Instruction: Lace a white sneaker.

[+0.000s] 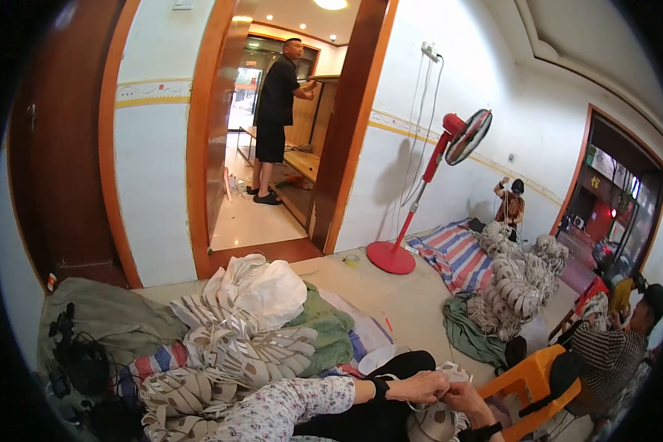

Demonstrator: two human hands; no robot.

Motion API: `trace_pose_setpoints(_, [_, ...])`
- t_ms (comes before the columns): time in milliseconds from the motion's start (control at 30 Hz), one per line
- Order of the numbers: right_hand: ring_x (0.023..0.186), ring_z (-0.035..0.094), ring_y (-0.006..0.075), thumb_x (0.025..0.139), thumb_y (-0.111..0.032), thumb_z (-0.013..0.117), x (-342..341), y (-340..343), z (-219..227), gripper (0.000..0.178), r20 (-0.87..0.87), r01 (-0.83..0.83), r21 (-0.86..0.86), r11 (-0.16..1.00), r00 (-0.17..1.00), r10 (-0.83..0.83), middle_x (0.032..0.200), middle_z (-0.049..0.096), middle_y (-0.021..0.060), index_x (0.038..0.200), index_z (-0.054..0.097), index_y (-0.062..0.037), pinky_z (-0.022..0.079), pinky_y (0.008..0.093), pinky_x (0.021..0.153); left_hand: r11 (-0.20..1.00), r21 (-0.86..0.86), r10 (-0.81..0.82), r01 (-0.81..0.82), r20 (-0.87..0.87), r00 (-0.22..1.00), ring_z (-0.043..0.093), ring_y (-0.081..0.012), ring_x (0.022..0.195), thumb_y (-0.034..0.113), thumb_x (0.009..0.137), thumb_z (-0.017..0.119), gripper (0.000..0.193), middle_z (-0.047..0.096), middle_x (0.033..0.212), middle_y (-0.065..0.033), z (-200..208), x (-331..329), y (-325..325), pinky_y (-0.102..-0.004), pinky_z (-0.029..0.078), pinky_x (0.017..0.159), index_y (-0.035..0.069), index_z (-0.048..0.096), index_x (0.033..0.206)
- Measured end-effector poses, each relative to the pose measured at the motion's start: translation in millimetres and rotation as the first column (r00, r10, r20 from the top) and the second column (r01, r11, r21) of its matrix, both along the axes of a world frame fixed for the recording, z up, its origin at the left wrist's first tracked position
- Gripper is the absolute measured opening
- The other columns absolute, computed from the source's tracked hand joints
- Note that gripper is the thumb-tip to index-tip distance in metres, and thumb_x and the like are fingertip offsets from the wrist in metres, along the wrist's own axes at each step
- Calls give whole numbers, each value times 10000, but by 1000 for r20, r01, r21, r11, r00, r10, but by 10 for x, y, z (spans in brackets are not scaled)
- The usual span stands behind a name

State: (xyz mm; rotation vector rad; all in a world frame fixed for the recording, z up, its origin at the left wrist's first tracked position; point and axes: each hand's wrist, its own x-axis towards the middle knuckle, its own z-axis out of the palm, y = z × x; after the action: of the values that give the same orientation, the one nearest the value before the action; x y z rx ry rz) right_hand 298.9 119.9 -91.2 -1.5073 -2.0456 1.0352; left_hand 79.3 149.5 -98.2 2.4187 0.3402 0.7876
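Note:
My left hand point(418, 387) reaches in from a floral sleeve with a dark band at the wrist. Its fingers are closed in a pinch on a beige cut-out piece like a shoe upper point(431, 423) over my lap. Close beside it, my right hand point(467, 401), also with a dark wristband, is closed on the same piece; the fingertips of both hands nearly touch. The exact grip is hidden by the fingers. To the left lies a large heap of similar beige pieces point(272, 353), nested in rows, with a white sack point(269, 291) behind it.
An orange stool point(527, 376) stands at my right, near a seated person point(615, 346). Farther off are another heap of beige pieces point(512, 291), a striped sheet point(453, 254), a red standing fan point(392, 258) and a second seated person point(511, 205). Someone stands beyond the doorway point(276, 96).

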Motion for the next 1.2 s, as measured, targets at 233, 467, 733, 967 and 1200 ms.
trace_pose_setpoints(233, [835, 662, 273, 845, -97, 664, -194, -187, 321, 295, 77, -198, 126, 972, 979, 190, 904, 693, 168, 1125, 615, -18, 511, 384, 718, 998, -3, 59, -59, 21, 998, 564, -362, 907, 100, 687, 661, 165, 538, 873, -149, 47, -6, -163, -439, 441, 743, 41, 522, 752])
trace_pose_setpoints(467, [745, 619, 439, 857, -94, 537, 118, -435, 225, 70, 486, -210, 498, 841, 871, -70, 770, 624, 185, 916, 553, -60, 474, 526, 624, 991, 109, 64, -78, 128, 990, 603, -363, 824, 97, 678, 634, 115, 601, 836, -150, -6, 89, -203, -448, 494, 728, 47, 609, 779])
trace_pose_setpoints(733, [713, 537, 491, 888, -30, 555, -336, -315, 820, 68, 59, 38, 642, 766, 993, -98, 729, 561, 264, 860, 527, 25, 413, 515, 610, 917, -391, 77, -83, -31, 997, 678, -156, 634, -39, 824, 470, 336, 670, 707, -74, 531, 89, 149, -298, 545, 600, 8, 672, 1087])
trace_pose_setpoints(967, [539, 537, 273, 874, -16, 581, -144, -618, 912, 42, 6, 95, 469, 878, 994, -111, 635, 554, 188, 886, 563, 20, 441, 369, 534, 714, -700, -306, 17, -290, 907, 681, -171, 714, -22, 843, 524, 166, 679, 796, -88, 650, 519, 232, -284, 572, 640, -20, 645, 956])
trace_pose_setpoints(1200, [612, 577, 243, 869, -20, 599, -79, -676, 850, 72, -105, 117, 500, 858, 992, -74, 698, 581, 172, 855, 552, 32, 451, 354, 573, 731, -681, -312, 33, -292, 904, 614, -90, 620, 69, 891, 570, 127, 669, 774, -35, 673, 511, 134, -223, 464, 552, 1, 676, 908])
